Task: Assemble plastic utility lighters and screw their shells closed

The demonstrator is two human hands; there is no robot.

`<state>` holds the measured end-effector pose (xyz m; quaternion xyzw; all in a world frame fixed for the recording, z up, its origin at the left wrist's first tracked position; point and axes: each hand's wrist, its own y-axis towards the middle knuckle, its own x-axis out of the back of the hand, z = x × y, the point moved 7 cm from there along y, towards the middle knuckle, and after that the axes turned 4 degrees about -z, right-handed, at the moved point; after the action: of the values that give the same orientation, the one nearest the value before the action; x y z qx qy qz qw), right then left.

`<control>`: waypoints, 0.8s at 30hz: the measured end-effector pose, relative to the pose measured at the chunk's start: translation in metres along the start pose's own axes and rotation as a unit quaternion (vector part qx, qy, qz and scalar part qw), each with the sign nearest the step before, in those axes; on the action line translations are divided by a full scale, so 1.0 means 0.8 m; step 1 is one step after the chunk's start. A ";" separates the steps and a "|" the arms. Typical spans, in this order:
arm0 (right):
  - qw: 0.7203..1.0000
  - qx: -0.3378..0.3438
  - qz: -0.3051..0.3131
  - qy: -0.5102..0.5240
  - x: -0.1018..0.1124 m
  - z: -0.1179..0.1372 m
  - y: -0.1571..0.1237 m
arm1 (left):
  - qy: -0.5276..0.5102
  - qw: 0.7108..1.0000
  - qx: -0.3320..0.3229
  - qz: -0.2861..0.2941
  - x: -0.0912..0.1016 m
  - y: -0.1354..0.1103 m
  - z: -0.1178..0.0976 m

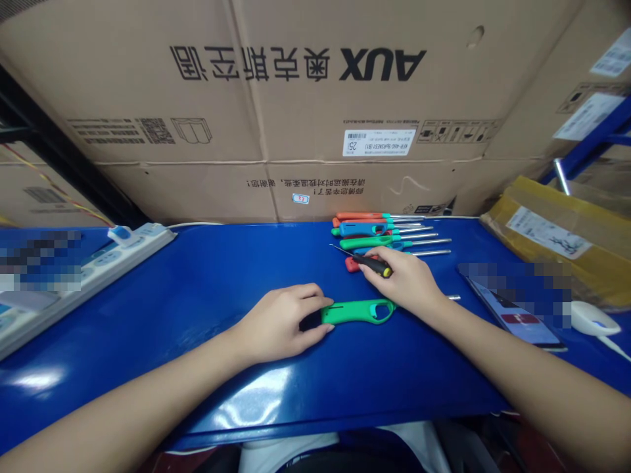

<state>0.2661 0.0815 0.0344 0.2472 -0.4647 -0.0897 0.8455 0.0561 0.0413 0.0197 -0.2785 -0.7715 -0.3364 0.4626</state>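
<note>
A green long-nosed lighter (351, 312) lies on the blue table, its trigger loop pointing right. My left hand (283, 322) pinches the butt end of it between thumb and fingers. In my right hand (410, 281) is a small screwdriver (371, 264) with a black and yellow handle, its thin shaft aimed left and held above the table. My right forearm and hand cover part of the green lighter's metal tube. Just beyond the right hand, several orange, blue, green and red lighters (363, 243) lie in a bunch, their metal tubes to the right.
A large cardboard box (207, 144) stands along the back edge of the blue table (207, 263). To the left runs a white power strip (113, 259). A phone (522, 322), a white mouse-like device (594, 318) and a yellow-taped parcel (566, 243) are on the right.
</note>
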 end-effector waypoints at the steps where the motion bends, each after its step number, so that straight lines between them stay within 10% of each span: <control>1: 1.000 0.002 -0.014 0.020 0.003 0.001 0.000 | -0.002 1.000 -0.001 -0.001 -0.001 0.000 0.000; 11: 0.931 -0.091 -0.141 0.323 0.058 0.004 0.012 | -0.089 0.996 0.003 -0.029 -0.013 0.001 -0.006; 14: 0.886 -0.119 -0.120 0.432 0.071 0.015 0.024 | -0.120 0.992 0.016 -0.036 -0.014 0.002 -0.005; 24: 0.869 -0.120 -0.048 0.477 0.051 0.045 0.032 | -0.315 0.928 0.105 -0.168 0.008 0.005 0.016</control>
<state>0.2571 0.0760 0.0934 0.1784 0.0222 -0.0563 0.9821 0.0499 0.0548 0.0219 -0.1866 -0.9438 -0.2215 0.1590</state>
